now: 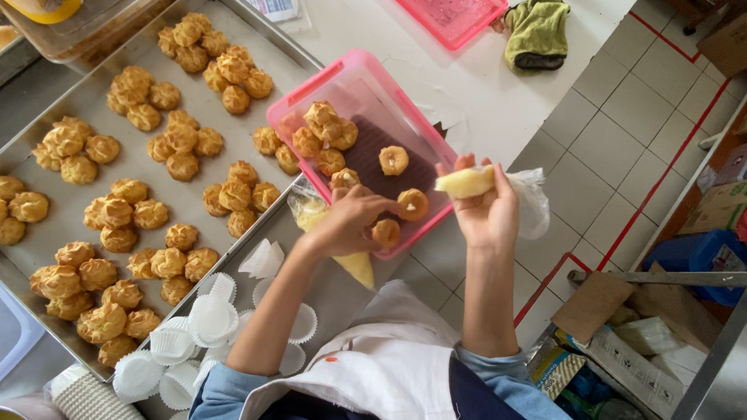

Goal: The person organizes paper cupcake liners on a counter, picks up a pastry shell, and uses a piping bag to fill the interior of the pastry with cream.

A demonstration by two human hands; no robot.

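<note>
We are pinching a cream puff (412, 204) with our left hand (350, 221) over one of two pink tubs (310, 107), our right hand (484, 212) squeezing a piping bag (469, 182)

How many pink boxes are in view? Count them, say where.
2. One pink box, holding cream puffs, sits by the left hand; the other box lies farther back on the white counter. None looks hidden.
</note>
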